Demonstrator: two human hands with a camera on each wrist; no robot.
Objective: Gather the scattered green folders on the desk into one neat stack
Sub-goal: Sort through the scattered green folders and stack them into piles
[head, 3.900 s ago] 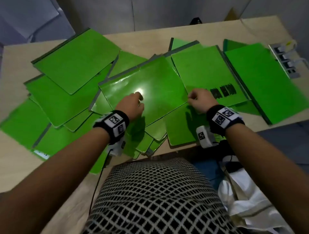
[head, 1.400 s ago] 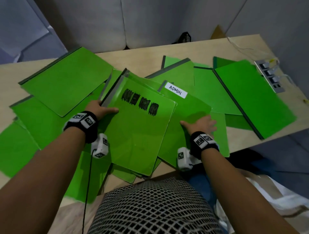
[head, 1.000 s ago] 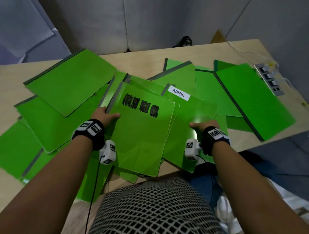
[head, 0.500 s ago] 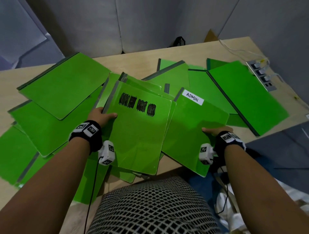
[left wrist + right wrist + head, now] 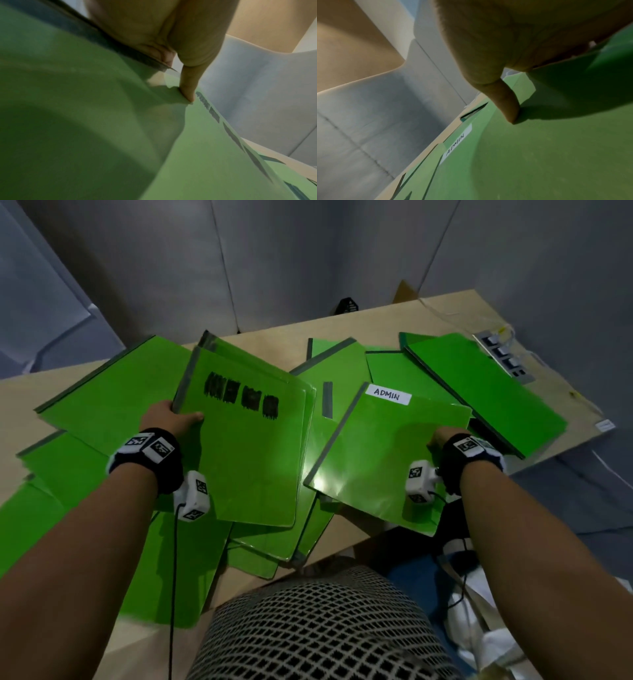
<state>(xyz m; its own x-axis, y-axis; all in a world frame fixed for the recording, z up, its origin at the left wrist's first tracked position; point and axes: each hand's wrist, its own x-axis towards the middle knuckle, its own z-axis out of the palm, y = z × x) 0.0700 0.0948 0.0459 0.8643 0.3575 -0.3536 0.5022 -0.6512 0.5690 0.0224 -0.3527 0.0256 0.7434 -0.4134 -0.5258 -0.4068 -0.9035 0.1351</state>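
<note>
My left hand (image 5: 169, 417) grips the left edge of a small bundle of green folders (image 5: 246, 453), thumb on top; its top folder bears black scribbles (image 5: 211, 112). The bundle is lifted and tilted above the desk. My right hand (image 5: 442, 436) holds the right edge of a green folder with a white ADMIN label (image 5: 387, 453), thumb (image 5: 508, 106) pressed on its cover, raised off the pile. Several more green folders (image 5: 102, 402) lie scattered over the desk. Fingers beneath both held folders are hidden.
The wooden desk (image 5: 274, 337) ends at a grey wall behind. A thicker green folder (image 5: 486, 392) lies at the right, beside a power strip (image 5: 503, 357) with cables. Loose folders overhang the near desk edge (image 5: 342, 546) by my lap.
Both hands have lifted their folders higher; the ADMIN folder has come away to the right from under the scribbled bundle, and the left bundle has tilted up.
</note>
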